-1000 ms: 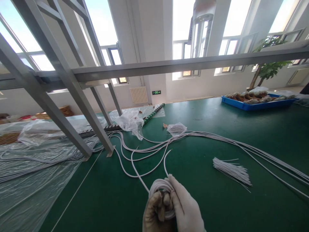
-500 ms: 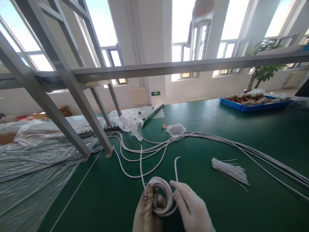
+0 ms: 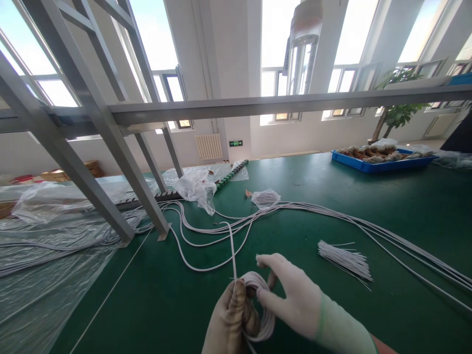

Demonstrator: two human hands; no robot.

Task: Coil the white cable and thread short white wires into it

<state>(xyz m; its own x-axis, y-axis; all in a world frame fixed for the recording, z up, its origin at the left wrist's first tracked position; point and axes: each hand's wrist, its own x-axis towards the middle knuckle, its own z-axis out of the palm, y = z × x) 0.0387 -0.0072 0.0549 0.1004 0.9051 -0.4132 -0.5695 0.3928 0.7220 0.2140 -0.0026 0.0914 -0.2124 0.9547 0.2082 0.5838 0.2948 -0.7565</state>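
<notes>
A round coil of thin white-grey cable (image 3: 266,324) is gripped in my gloved left hand (image 3: 230,314), its thumb and fingers pressed on the coil's left side. One free cable end (image 3: 231,246) rises from the coil above that hand and bends over at its tip. My gloved right hand (image 3: 291,295) is at the coil's right side, thumb against the upper turns. Its index finger stretches out above the coil, apart from the thumb. The other fingers are partly hidden behind the coil. Beneath both hands lies the green tabletop (image 3: 165,305).
A bundle of white ties or short wires (image 3: 344,260) lies to the right. Long grey cables (image 3: 313,206) run across the table behind my hands. Farther back are a small plastic bag (image 3: 265,197) and a blue tray (image 3: 368,166). Metal frame posts (image 3: 147,196) stand at left.
My right hand has let go of the cable end that stood upright beside the coil, and its fingers have spread. The coil and my left hand have shifted slightly right and turned.
</notes>
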